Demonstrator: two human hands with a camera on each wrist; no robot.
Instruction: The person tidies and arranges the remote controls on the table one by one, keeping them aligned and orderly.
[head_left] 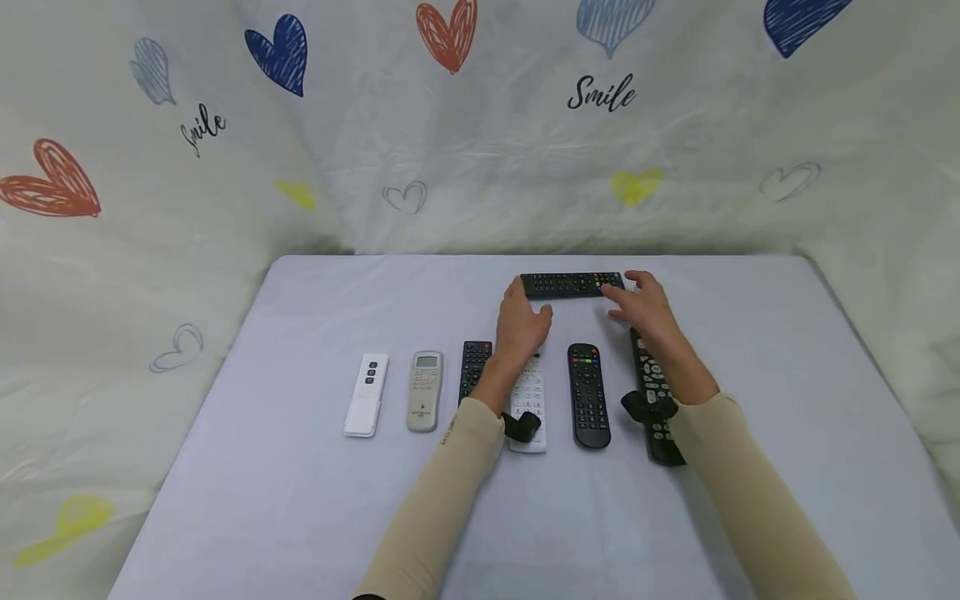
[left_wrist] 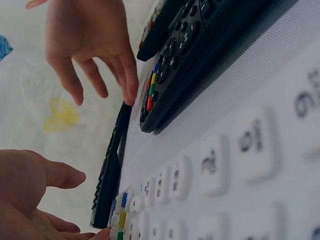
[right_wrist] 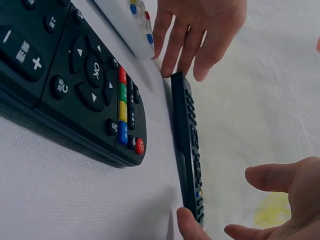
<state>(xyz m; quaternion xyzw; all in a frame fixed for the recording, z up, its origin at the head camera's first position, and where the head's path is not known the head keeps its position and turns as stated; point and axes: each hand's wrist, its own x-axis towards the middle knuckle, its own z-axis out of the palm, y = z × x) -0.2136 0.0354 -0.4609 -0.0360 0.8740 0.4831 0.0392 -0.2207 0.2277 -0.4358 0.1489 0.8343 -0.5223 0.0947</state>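
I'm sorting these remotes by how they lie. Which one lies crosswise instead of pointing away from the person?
The black remote at the far end, between both hands; the six others lie lengthwise in a row.

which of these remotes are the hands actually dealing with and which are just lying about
In hand:
- sideways black remote at the far edge of the table, with the left hand and right hand at its two ends

Lying about:
- white slim remote
- beige remote with screen
- black remote under the left arm
- white keypad remote
- black remote with coloured buttons
- long black remote under the right arm
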